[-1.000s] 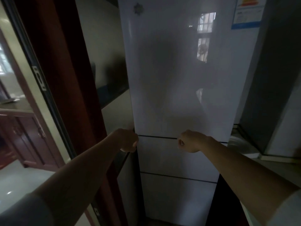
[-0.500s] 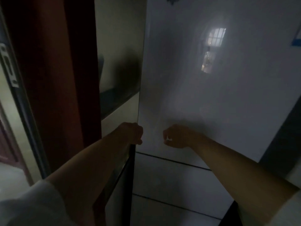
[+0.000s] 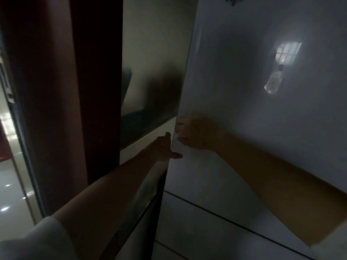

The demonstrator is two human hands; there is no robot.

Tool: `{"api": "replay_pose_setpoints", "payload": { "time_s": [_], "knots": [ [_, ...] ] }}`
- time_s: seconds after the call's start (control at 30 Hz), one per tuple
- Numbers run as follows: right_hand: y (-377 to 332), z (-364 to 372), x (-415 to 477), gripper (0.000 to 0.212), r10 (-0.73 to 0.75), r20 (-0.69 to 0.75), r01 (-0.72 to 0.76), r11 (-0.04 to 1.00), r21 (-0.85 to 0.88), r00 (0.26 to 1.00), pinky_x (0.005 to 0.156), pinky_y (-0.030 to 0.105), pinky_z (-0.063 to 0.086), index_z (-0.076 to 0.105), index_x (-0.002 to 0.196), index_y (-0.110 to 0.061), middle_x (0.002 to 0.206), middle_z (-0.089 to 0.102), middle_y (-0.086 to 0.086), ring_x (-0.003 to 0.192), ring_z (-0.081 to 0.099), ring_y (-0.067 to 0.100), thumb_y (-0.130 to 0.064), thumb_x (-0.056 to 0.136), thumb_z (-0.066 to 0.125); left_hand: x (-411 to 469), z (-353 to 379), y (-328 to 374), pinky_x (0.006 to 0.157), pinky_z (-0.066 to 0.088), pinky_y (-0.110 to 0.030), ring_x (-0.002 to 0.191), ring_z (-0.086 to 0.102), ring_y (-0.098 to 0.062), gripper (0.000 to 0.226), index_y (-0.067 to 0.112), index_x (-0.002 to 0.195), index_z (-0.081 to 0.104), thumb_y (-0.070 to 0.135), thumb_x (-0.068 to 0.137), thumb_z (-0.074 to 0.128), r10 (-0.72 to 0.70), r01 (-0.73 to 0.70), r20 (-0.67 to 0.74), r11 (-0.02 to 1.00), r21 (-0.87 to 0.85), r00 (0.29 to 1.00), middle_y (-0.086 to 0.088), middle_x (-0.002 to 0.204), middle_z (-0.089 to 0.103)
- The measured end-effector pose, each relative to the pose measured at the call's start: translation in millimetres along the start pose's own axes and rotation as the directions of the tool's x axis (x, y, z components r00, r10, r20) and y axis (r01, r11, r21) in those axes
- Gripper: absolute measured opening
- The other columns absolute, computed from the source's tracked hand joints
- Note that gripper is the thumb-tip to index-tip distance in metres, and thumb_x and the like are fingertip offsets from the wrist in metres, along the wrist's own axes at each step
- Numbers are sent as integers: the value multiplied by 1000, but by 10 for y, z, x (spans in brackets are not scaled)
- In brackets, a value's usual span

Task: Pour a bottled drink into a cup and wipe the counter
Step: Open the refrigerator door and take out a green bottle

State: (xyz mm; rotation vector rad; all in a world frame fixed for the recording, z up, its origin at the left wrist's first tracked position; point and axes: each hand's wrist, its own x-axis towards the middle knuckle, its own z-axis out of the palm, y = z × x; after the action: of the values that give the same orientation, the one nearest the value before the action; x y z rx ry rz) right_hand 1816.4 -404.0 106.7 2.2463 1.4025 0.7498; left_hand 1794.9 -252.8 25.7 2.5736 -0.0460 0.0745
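At the bottom corners of the frame sit two pale sleeves, the left sleeve (image 3: 28, 241) and the right sleeve (image 3: 334, 239), with both bare forearms reaching up toward the middle of the picture. Between and under them, lower right of centre, lie the lower fridge fronts (image 3: 206, 222), white panels parted by thin dark seams.

Farther up, at mid-frame, the left hand (image 3: 164, 147) grips the left edge of the upper fridge door (image 3: 253, 113). Its thumb lies on the white front face and its fingers wrap behind the edge, out of sight. Just beside it, slightly higher, the right hand (image 3: 197, 134) lies against the door's face with its fingertips (image 3: 179, 126) at that same edge. The picture is too dim and blurred to tell whether they hook round the edge or only rest there.

The fridge is the only container shown, and none of its inside is in view, so what it holds cannot be told. The door's glossy front carries a window reflection (image 3: 287, 53) at the upper right.

Left of the door runs a pale glossy panel (image 3: 150, 44) crossed by a dark band. Beyond it, in the left half, stands a dark red-brown door frame (image 3: 56, 91), and a shiny floor (image 3: 11, 184) shows at the far lower left.
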Motion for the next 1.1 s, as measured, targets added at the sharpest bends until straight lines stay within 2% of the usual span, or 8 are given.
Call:
{"api": "replay_pose_setpoints", "payload": {
  "time_s": [0.13, 0.3, 0.43, 0.53, 0.63, 0.73, 0.9, 1.1],
  "knots": [
    [115, -194, 253, 35, -84, 34, 89, 967, -238, 996, 102, 46, 40, 68, 112, -15, 118, 63, 8, 114, 55, 29, -39, 88, 62, 85, 55, 79, 84, 42, -28, 121, 54, -27, 80, 7, 140, 39, 47, 81, 76, 65, -80, -140, 991, -105, 988, -11, 137, 52],
    [120, -231, 415, 44, -34, 158, 101, 894, -436, 987, 116, 44, 21, 58, 128, -20, 134, 55, 7, 127, 45, 28, -47, 93, 52, 230, 140, 66, 91, 44, -31, 122, 53, -27, 82, 6, 141, 37, 47, 81, 76, 79, -122, -185, 965, -232, 980, -11, 139, 53],
    [147, -257, 533, 61, 55, 254, 78, 871, -485, 966, 119, 46, 12, 58, 129, -20, 137, 56, 4, 133, 40, 28, -65, 88, 51, 316, 168, -9, 94, 46, -35, 123, 52, -27, 79, 8, 142, 39, 50, 84, 72, 62, -94, -126, 960, -264, 990, -10, 139, 51],
    [148, -298, 636, 65, 112, 312, 48, 886, -462, 943, 117, 45, 13, 62, 122, -19, 131, 60, 4, 130, 41, 26, -71, 84, 53, 318, 182, -8, 86, 41, -29, 122, 52, -25, 74, 11, 143, 39, 46, 86, 71, 89, -126, -136, 948, -294, 987, -7, 137, 52],
    [108, -318, 672, 58, 151, 341, 20, 892, -451, 928, 116, 45, 15, 64, 118, -19, 129, 61, 4, 129, 41, 26, -66, 85, 56, 316, 225, -27, 79, 40, -25, 118, 56, -26, 69, 8, 140, 41, 42, 87, 71, 112, -161, -176, 942, -295, 978, -8, 133, 55],
    [73, -281, 651, 38, 149, 298, 6, 887, -462, 943, 115, 45, 17, 67, 112, -19, 124, 64, 3, 126, 44, 25, -48, 91, 56, 331, 262, -60, 76, 42, -26, 115, 57, -26, 69, 9, 139, 40, 44, 87, 70, 108, -155, -165, 939, -307, 980, -10, 133, 55],
    [-37, -245, 684, 26, 219, 272, -74, 885, -459, 937, 116, 42, 16, 70, 107, -20, 119, 66, 0, 123, 47, 23, -36, 92, 56, 318, 309, -72, 83, 51, -33, 110, 57, -25, 70, 10, 137, 41, 48, 86, 69, 83, -137, -182, 941, -308, 980, -10, 129, 53],
    [-288, -453, 508, 22, 132, 228, -9, 882, -472, 965, 112, 42, 24, 69, 101, -18, 110, 67, 1, 110, 53, 26, -32, 92, 54, -11, 297, -124, 79, 41, -27, 111, 55, -23, 62, 14, 138, 44, 48, 89, 65, 142, -179, -171, 957, -228, 975, -6, 121, 49]
  ]
}}
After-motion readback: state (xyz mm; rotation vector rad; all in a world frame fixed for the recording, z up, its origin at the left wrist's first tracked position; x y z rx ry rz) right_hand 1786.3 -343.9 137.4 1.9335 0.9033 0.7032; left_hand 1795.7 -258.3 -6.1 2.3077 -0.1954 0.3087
